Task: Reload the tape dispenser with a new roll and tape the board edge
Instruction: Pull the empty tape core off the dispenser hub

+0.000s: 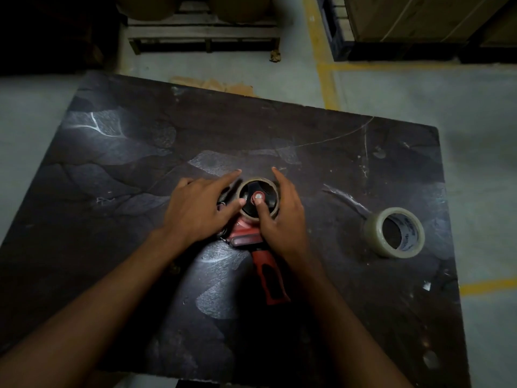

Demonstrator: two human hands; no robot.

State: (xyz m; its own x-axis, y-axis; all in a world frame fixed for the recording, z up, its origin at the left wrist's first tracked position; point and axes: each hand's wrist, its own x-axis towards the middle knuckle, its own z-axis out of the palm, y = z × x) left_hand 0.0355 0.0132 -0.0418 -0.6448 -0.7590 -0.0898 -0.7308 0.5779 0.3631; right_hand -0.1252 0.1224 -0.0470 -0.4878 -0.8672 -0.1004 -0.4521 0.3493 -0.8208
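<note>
- The new roll (395, 232) of clear tape has blue printing inside its core, but the letters are too small and skewed for me to read.
- That roll lies flat near the right edge of the dark board (156, 152), well apart from my hands.
- The tape dispenser (253, 233) lies on its side in the middle of the board, its red-and-black handle pointing back toward me.
- A brown cardboard core (258, 182) sits around the dispenser's black hub, which has a red centre and a small metal bolt.
- My left hand (195, 211) lies open over the dispenser's front end, fingers spread, forefinger stretched past the core's left rim and thumb at the core's left side.
- My right hand (282, 217) is open too, with 1 finger curving round the core's right side and the thumb tip pressed just below the bolt.
- The board carries pale scratches and patches of old tape residue.
- Beyond it are a grey floor (391, 88) with yellow lines, a wooden pallet (202, 35) holding 2 large brown rolls, and strapped cartons at top right.
- My left hand hides the dispenser's front end, and the far-left background is too dark to make out.
</note>
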